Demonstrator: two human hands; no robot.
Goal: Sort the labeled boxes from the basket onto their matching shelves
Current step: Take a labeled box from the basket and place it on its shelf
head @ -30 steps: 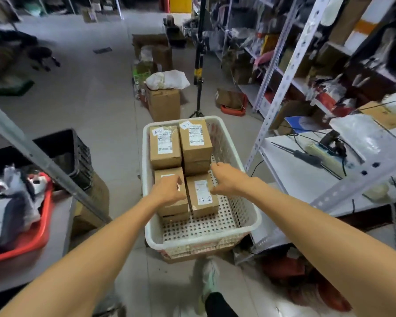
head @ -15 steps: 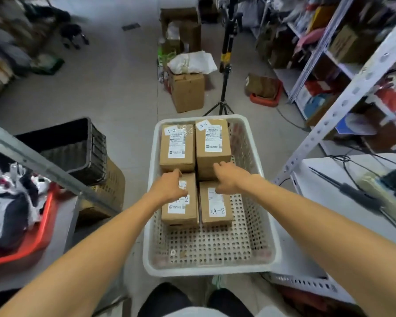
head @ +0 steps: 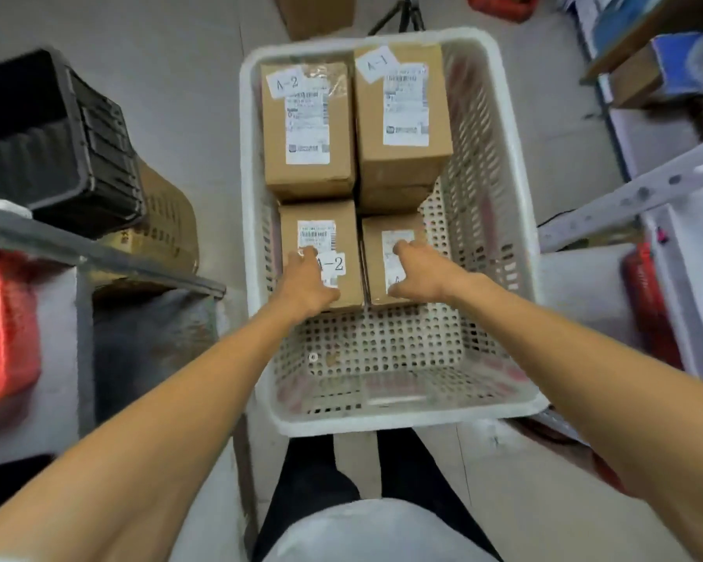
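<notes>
Both hands having slid nearer, left hand (head: 307, 279) and right hand (head: 417, 273) lie flat, fingers loosely spread and gripping nothing, atop the two near boxes, A-2 box (head: 321, 245) under left fingers; four boxes remain in basket (head: 500, 407), unsorted.

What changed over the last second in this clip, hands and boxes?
The view tipped down over the basket. Left hand stayed on the near-left box; right hand slid from the basket floor onto the near-right box. No box lifted; all four stayed put.
</notes>
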